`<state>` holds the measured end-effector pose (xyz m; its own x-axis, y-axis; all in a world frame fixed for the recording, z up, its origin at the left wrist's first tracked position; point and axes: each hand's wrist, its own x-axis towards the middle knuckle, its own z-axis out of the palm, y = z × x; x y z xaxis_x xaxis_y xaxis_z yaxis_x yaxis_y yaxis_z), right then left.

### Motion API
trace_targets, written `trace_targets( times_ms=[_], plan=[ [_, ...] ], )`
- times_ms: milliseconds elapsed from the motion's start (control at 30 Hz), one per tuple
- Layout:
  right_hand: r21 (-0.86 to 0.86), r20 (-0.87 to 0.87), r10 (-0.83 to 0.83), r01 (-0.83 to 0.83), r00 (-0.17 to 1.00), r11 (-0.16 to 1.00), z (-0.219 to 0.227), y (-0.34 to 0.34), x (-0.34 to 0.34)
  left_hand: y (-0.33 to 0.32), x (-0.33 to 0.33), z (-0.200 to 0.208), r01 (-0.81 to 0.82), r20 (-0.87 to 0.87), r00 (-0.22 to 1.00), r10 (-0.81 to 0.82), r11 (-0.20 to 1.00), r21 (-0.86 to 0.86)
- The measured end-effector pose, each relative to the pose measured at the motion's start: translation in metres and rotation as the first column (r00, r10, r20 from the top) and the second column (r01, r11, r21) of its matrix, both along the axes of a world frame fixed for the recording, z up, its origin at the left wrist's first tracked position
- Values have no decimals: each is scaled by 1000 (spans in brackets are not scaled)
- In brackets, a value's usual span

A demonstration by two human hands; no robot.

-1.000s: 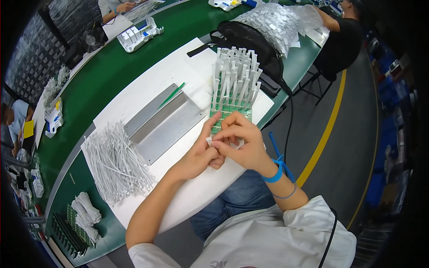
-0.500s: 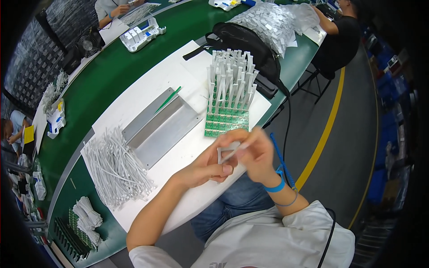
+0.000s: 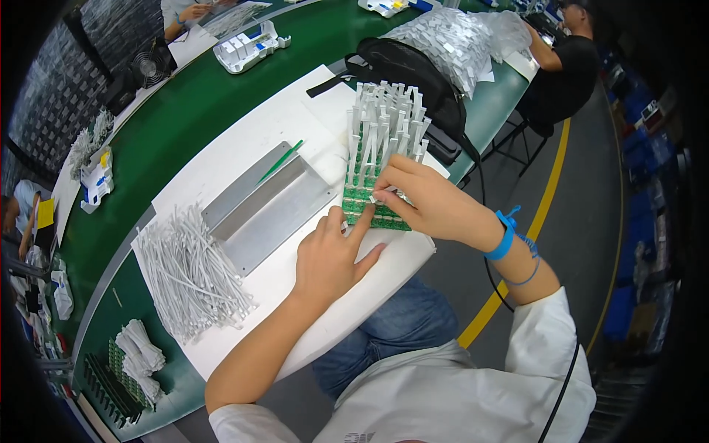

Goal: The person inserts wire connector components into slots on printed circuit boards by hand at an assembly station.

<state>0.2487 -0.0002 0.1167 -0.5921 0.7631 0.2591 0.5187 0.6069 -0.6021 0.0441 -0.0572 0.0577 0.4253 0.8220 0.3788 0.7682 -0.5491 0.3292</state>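
Observation:
On the white board (image 3: 325, 310) in front of me lies a panel of small green circuit boards (image 3: 391, 220). White flat cables (image 3: 384, 122) stand up from the panel's far rows, while bare boards show in its near rows. My right hand (image 3: 432, 203) pinches a small white cable end (image 3: 376, 198) down at the panel; the fingers hide most of that cable. My left hand (image 3: 329, 255) rests at the panel's near left corner, fingers spread, with its index fingertip beside the pinched end. Left of the hands is a heap of loose white cables (image 3: 192, 277).
A grey metal trough (image 3: 273, 225) sits between heap and panel, a green stick (image 3: 281, 161) across its edge. Behind the panel are a black bag (image 3: 413, 70) and a plastic bag of white parts (image 3: 439, 44). More cabled panels (image 3: 140, 358) lie lower left. Other people work across the belt.
Both hands have moved from near my lap, where they handled a white cable, up to the panel. The right hand now presses in at its boards; the left has spread its fingers there.

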Motion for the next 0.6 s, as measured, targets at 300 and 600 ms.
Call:
trace_targets(
  times_ms=[300,600],
  plan=[
    [310,437,95,-249,895,918,-26,55,-22,9,-18,-19,13,55,998,-15,999,37],
    [111,676,92,-224,731,968,-22,73,-60,16,-47,-41,28,46,998,-30,998,52]
  ],
)
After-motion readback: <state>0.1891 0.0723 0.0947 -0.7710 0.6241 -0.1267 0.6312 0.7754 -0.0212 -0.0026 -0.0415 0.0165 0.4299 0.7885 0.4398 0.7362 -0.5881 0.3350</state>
